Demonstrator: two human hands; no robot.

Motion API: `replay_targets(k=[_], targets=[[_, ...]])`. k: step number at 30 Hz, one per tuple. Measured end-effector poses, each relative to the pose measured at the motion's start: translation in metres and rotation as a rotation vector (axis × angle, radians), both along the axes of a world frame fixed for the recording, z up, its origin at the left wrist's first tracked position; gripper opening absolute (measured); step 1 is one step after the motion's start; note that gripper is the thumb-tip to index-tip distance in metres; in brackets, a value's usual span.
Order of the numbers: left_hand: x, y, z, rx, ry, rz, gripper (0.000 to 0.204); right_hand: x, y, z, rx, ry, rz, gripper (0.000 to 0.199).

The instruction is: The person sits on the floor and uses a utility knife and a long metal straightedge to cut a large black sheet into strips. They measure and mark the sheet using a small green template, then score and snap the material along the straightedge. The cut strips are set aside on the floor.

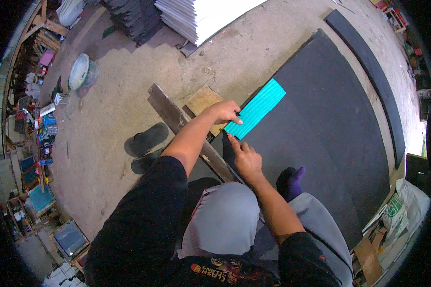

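A turquoise ribbed strip [256, 108] lies along the left edge of a large dark grey sheet [330, 124] on the concrete floor. My left hand [223, 112] presses its fingertips onto the strip's near end. My right hand [244, 157] rests on the dark sheet just below that end, index finger pointing at the strip's corner; whether it holds a small tool I cannot tell. A long wooden plank [177, 122] runs diagonally under my left forearm.
A small plywood board [202, 99] lies beside the plank. Two dark sandals [146, 143] sit left of it. White sheet stacks [201, 16] and dark tile stacks [134, 16] are at the top, a metal basin [80, 71] at left, a long dark strip [368, 71] at right.
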State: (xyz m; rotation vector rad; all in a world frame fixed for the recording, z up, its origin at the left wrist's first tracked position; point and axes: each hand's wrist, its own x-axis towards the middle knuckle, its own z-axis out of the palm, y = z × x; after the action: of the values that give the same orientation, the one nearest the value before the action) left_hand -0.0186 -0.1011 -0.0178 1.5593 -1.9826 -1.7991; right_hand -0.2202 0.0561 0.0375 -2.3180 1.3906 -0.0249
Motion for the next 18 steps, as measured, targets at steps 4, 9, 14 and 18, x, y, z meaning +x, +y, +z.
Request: replay_targets(k=[4,9,14,18], targets=[[0.001,0.002,0.003,0.044,0.107,0.039,0.042,0.006,0.003,0.002,-0.047,0.036,-0.023,0.068],[-0.008,0.002,0.022,0.147,0.082,0.095,0.035,0.012,0.002,0.005,-0.020,0.064,-0.036,0.065],[-0.004,0.002,0.020,0.098,0.062,0.068,0.038,0.018,-0.007,0.022,0.092,0.114,-0.009,0.064],[-0.003,0.002,0.009,0.044,0.113,0.060,0.040,0.013,-0.009,0.025,0.203,0.144,-0.012,0.069]])
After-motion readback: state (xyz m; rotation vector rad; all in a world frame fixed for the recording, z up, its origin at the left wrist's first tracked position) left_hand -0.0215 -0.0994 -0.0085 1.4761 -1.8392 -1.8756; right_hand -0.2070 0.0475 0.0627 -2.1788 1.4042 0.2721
